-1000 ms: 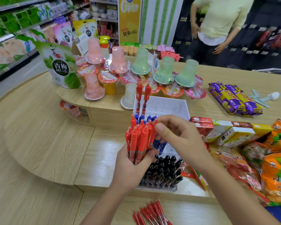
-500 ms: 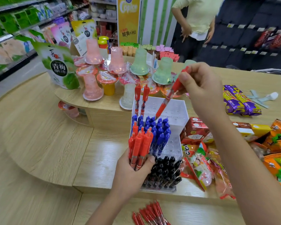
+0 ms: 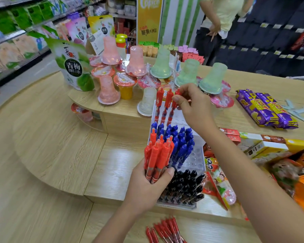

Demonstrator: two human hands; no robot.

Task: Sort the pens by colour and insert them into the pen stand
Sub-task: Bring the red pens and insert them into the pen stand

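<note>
Tiered light-wood counter (image 3: 51,137) in shop; stocked shelves (image 3: 16,23) far left of both hands. Green pouch (image 3: 74,67) beyond left hand reads 青梅果冻. Right hand (image 3: 193,106) pinches top of red pen (image 3: 171,114); pen stands in far row of clear pen stand (image 3: 195,158), just right of two other red pens (image 3: 159,104). Left hand (image 3: 147,186) grips red pen bundle (image 3: 156,156) at stand's left edge. Blue pens (image 3: 179,141) between hands; black pens (image 3: 184,186) just right of left thumb.
</note>
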